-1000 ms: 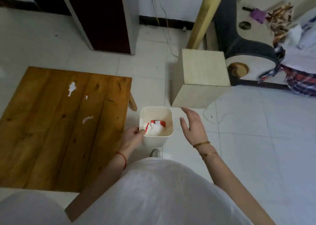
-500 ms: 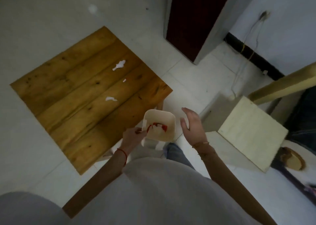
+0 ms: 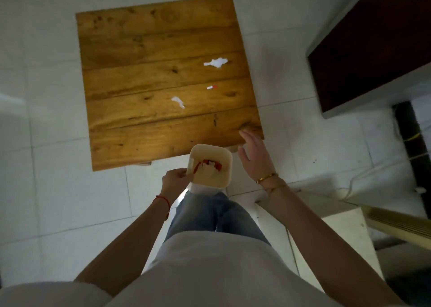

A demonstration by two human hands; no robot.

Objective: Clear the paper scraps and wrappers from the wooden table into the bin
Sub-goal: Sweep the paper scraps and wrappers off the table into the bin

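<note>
The left hand [image 3: 176,180] holds the bin [image 3: 211,165] by its rim, fingers [image 3: 186,178] pinched on the near left edge. Red and white wrappers [image 3: 208,165] lie inside the bin, just past those fingers. The right hand [image 3: 255,157] is open and holds nothing, its fingertips over the near corner of the wooden table [image 3: 163,80]. Three paper scraps sit on the table, well beyond both hands: a big white scrap [image 3: 216,62], a tiny red and white scrap [image 3: 211,87], and a small white scrap [image 3: 178,102].
</note>
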